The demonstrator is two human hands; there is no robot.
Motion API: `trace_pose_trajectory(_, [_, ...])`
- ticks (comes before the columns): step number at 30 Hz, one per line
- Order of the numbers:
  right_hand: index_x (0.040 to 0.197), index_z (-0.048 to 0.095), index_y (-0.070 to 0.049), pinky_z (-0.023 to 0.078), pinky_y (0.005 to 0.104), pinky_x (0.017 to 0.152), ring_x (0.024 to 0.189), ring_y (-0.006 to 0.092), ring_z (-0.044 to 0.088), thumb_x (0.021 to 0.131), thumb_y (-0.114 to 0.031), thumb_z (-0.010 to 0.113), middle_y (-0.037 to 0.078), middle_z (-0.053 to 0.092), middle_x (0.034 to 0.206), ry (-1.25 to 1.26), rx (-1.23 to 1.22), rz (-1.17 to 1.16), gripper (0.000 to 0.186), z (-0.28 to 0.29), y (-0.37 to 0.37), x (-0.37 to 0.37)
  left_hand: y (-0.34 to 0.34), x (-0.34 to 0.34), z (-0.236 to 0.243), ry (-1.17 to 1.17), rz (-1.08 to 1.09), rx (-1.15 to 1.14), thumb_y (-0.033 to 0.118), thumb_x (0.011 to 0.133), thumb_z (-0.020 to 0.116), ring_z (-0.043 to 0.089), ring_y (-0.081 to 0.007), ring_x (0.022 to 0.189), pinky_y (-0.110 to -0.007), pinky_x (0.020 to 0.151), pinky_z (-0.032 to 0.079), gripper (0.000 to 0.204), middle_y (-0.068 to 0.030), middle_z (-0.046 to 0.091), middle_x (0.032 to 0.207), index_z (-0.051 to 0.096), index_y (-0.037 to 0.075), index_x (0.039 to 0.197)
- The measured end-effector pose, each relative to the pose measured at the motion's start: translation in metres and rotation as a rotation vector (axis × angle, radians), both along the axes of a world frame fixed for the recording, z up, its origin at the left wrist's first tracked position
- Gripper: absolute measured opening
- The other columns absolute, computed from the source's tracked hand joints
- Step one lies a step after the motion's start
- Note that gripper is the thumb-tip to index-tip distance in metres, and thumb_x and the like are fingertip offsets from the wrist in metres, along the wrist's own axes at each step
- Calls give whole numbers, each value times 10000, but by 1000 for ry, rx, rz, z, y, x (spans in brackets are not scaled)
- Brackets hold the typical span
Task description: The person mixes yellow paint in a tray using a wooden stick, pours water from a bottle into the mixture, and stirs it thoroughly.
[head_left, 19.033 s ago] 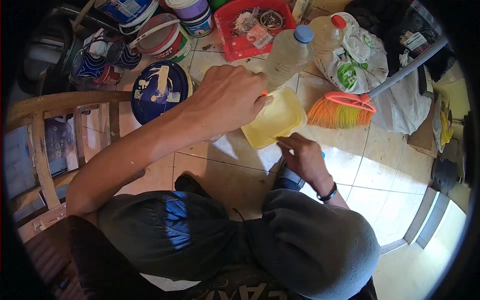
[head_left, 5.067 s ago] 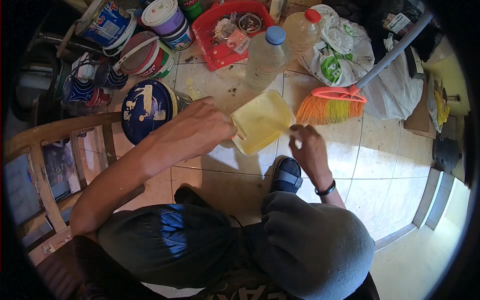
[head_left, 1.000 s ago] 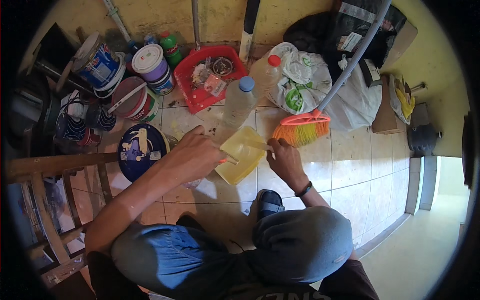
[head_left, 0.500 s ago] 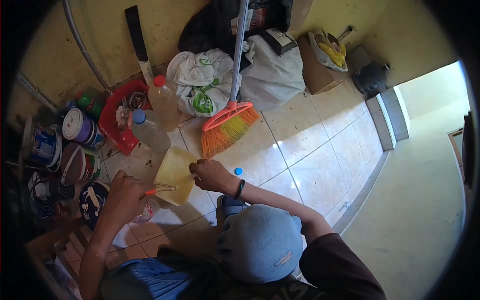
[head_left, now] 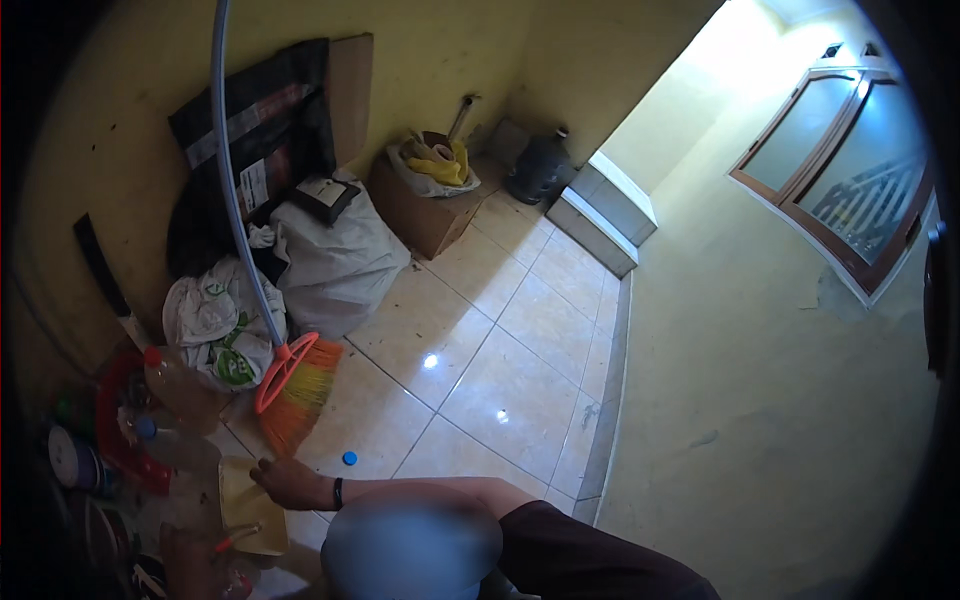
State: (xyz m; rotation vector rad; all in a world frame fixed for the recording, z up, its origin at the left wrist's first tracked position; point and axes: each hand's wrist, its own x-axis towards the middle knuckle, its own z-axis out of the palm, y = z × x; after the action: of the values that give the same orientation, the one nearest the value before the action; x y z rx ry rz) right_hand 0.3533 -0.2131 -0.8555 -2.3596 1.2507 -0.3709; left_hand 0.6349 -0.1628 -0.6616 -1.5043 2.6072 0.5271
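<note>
Low at the left, my left hand [head_left: 192, 562], in shadow, is closed around a slim orange-handled tool [head_left: 222, 544]. Its pale far end lies over a shallow yellowish rectangular container [head_left: 240, 490] on the floor; the tool's exact kind is hard to make out. My right hand [head_left: 295, 485], with a dark band at the wrist, grips the container's right rim with bent fingers. Just beyond the container stand a clear bottle with a blue cap [head_left: 180, 447] and a taller bottle with a red cap [head_left: 178, 388]. A loose blue cap [head_left: 349, 458] lies on the tiles.
An orange-and-yellow broom [head_left: 300, 390] leans against white sacks [head_left: 340, 265]. Beside the bottles sits a red dustpan [head_left: 118, 420], with paint tubs [head_left: 75, 460] further left. A cardboard box [head_left: 425, 210], a dark water jug [head_left: 540, 165] and a tiled step [head_left: 600, 220] are farther back.
The view has swung up and to the right, so the hands and container now appear lower left and a window shows. Both hands keep their holds on the tool and the rim.
</note>
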Motion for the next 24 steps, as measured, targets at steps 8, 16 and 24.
trace_pose_trajectory(8, [1184,645,32,615,530,797,941,436,731,854,-68,724,247,683,1097,47,-26,54,354,6,-14,3,-3,0,16,150,-86,-85,211,912,791,727,-420,992,-527,965,510,289,-202,800,1036,845,86,1167])
trace_pose_trajectory(16, [1234,660,-6,611,534,773,921,433,737,903,-125,697,234,685,1070,47,-28,111,354,6,-14,5,2,12,16,168,-110,-200,155,966,759,739,-399,1036,-548,1059,487,295,-212,807,1078,833,59,1234])
trace_pose_trajectory(24, [1191,664,3,610,530,784,896,402,738,874,-115,719,213,677,1094,78,-19,192,342,7,-2,8,-4,21,-5,23,-8,-26,227,1033,764,763,-372,957,-471,881,604,278,-198,815,1080,832,93,1267])
